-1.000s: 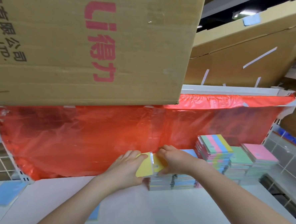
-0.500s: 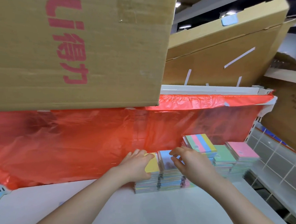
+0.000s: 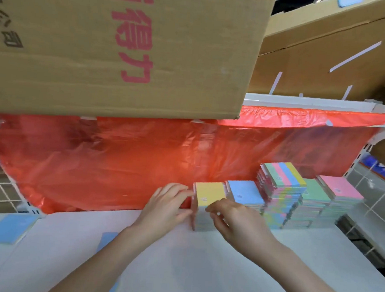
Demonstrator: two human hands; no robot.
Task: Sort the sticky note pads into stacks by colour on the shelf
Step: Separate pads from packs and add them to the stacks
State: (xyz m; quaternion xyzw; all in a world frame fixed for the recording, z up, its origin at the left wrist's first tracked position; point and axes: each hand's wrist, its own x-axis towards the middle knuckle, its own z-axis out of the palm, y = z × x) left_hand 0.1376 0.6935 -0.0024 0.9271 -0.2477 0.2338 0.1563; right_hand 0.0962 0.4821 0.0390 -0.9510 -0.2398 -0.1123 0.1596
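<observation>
On a white shelf (image 3: 202, 270) backed by red plastic sheeting (image 3: 109, 163), a stack topped by a yellow pad (image 3: 209, 193) was framed by two bare hands. The left hand (image 3: 167, 206) was laid against the stack's left side, fingers nearly straight and touching it. The right hand (image 3: 234, 218) was held at its front edge with fingers loosely bent; a grip could not be made out. Blue-topped (image 3: 245, 192), striped (image 3: 284, 176), green (image 3: 315, 190) and pink (image 3: 341, 187) stacks were ranged just to the right. A large cardboard box (image 3: 102, 50) was seen overhead, and loose blue pads (image 3: 8, 228) lay at the left.
</observation>
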